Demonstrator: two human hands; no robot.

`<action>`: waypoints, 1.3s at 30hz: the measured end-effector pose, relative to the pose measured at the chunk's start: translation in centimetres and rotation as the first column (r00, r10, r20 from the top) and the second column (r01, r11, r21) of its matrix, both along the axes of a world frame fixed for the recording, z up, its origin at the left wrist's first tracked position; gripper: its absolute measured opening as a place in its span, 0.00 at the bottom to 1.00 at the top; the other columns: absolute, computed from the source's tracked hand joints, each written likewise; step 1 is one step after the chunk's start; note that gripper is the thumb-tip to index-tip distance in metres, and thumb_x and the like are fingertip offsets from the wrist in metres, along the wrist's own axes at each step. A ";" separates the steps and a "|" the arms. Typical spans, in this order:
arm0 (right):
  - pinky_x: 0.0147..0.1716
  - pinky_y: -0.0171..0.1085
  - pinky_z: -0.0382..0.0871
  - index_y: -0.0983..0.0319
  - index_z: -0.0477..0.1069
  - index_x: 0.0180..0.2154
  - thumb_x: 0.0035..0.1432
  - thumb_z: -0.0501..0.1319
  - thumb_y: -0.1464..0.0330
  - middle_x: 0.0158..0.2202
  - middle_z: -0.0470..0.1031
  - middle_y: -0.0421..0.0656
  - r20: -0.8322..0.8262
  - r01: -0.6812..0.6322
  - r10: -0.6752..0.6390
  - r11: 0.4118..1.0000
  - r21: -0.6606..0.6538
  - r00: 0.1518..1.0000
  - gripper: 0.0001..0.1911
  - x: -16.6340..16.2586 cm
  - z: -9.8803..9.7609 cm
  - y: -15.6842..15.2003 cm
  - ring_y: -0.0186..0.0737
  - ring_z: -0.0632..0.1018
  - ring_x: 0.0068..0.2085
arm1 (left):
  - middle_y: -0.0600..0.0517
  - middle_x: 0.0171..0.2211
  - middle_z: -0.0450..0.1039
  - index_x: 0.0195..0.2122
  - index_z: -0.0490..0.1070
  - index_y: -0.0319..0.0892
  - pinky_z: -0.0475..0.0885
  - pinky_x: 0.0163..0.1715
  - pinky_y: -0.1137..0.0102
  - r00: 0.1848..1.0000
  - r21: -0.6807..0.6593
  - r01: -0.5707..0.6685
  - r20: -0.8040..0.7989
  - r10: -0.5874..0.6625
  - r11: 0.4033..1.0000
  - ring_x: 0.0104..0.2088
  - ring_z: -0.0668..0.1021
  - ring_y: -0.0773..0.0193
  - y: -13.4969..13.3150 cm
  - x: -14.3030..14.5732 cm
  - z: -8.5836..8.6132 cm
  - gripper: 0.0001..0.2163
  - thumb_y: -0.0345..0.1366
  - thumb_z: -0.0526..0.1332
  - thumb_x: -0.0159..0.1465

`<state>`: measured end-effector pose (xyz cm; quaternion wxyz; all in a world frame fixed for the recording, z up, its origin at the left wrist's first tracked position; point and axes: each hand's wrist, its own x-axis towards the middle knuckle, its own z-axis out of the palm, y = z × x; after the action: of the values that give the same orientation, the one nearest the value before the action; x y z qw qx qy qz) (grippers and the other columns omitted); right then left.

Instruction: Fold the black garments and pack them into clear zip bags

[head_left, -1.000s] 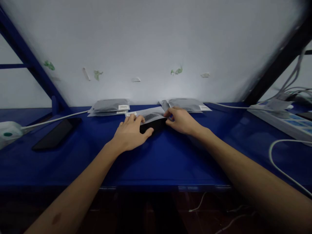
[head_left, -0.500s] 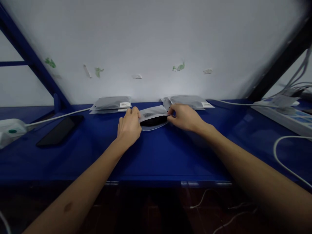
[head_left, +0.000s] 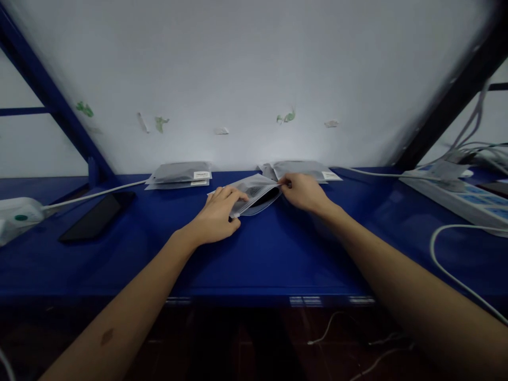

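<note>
A translucent frosted plastic bag (head_left: 254,185) is held just above the blue table (head_left: 254,259), its mouth gaping towards me with something dark inside. My left hand (head_left: 218,214) grips the bag's left side, fingers over the top and thumb below. At the bag's right corner, my right hand (head_left: 301,190) pinches the edge between thumb and fingers. Behind it to the left lie stacked frosted bags (head_left: 180,172) with white labels. More labelled frosted bags (head_left: 304,169) lie behind my right hand.
A black phone (head_left: 97,217) lies on the left, close to a white plug block (head_left: 21,214) with a cable. On the right stands a white power strip (head_left: 460,196) with blue sockets and loose cables. A white wall (head_left: 254,79) rises behind the table.
My left hand has turned and shifted its grip lower on the bag's left side. The bag has tilted, its left end nearer me. My right hand still pinches its right corner.
</note>
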<state>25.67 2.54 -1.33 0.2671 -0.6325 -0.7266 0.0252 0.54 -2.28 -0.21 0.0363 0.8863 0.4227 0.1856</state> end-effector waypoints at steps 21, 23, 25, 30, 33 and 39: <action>0.44 0.46 0.67 0.61 0.75 0.41 0.66 0.57 0.65 0.40 0.77 0.47 0.281 -0.665 0.612 0.598 0.447 0.739 0.09 -4.6 1.4 -4.6 0.46 0.72 0.42 | 0.52 0.34 0.75 0.34 0.68 0.43 0.71 0.40 0.65 0.947 0.182 -0.001 0.315 -0.057 0.983 0.37 0.77 0.61 0.7 0.7 -0.5 0.05 0.25 0.58 0.62; 0.43 0.45 0.67 0.61 0.74 0.41 0.67 0.55 0.67 0.39 0.77 0.48 0.301 -0.664 0.597 0.606 0.439 0.744 0.09 -4.7 1.1 -4.3 0.45 0.71 0.41 | 0.52 0.34 0.75 0.34 0.68 0.43 0.72 0.40 0.65 0.938 0.188 0.003 0.339 -0.068 0.982 0.36 0.77 0.61 0.7 0.8 -0.6 0.07 0.23 0.57 0.62; 0.43 0.45 0.66 0.61 0.73 0.41 0.68 0.54 0.68 0.39 0.77 0.48 0.284 -0.637 0.575 0.629 0.446 0.767 0.09 -4.7 0.8 -4.0 0.46 0.72 0.41 | 0.52 0.34 0.75 0.34 0.68 0.43 0.72 0.40 0.65 0.928 0.197 -0.004 0.365 -0.069 0.980 0.36 0.77 0.61 0.7 0.9 -0.6 0.08 0.23 0.56 0.62; 0.43 0.45 0.66 0.59 0.72 0.39 0.67 0.56 0.66 0.39 0.78 0.47 0.186 -0.562 0.545 0.683 0.467 0.817 0.07 -4.5 0.8 -4.0 0.46 0.73 0.42 | 0.52 0.34 0.74 0.34 0.65 0.44 0.72 0.39 0.65 0.903 0.246 0.005 0.416 -0.110 0.969 0.35 0.76 0.62 0.6 1.2 -0.6 0.07 0.24 0.54 0.65; 0.43 0.45 0.65 0.59 0.71 0.37 0.66 0.57 0.67 0.39 0.78 0.45 0.206 -0.538 0.507 0.693 0.479 0.837 0.05 -4.4 1.1 -4.0 0.45 0.73 0.41 | 0.52 0.35 0.74 0.34 0.63 0.45 0.73 0.40 0.65 0.880 0.293 0.011 0.451 -0.148 0.956 0.36 0.76 0.63 0.8 1.3 -0.7 0.08 0.23 0.54 0.65; 0.44 0.45 0.62 0.58 0.72 0.37 0.62 0.59 0.70 0.39 0.77 0.46 0.262 -0.424 0.334 0.733 0.532 0.906 0.04 -3.6 1.1 -3.2 0.48 0.71 0.44 | 0.51 0.39 0.75 0.36 0.62 0.46 0.73 0.44 0.64 0.849 0.428 -0.102 0.508 -0.146 0.898 0.41 0.77 0.61 0.8 1.0 -0.3 0.07 0.26 0.54 0.68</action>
<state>22.11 -0.63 -0.24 0.3801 -0.3597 -0.8309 -0.1892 1.52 -1.43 -0.48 -0.0479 0.7905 0.3328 0.5118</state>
